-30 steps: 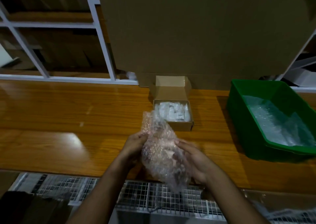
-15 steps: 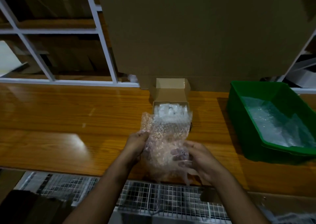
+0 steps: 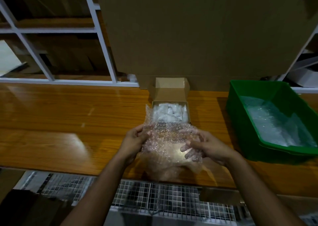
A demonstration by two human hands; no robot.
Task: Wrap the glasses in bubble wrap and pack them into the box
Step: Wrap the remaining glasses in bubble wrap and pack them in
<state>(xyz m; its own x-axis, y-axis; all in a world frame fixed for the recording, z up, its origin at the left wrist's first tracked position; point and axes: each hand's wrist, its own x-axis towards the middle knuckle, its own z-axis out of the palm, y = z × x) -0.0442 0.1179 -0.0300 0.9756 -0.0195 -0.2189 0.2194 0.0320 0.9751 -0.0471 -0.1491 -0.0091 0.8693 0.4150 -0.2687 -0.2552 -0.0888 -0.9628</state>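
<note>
We are gripping the bubble wrap [image 3: 169, 139] with our left hand [image 3: 136, 139] and right hand [image 3: 209, 145], just before the box [image 3: 188, 112]. Any glasses inside are hidden; loosely bundled, they could be slipping out.

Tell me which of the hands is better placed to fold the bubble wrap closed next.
Probably the right hand: its fingers lie under the loose bubble wrap, while the left hand grips the sheet's edge and steadies it.
</note>
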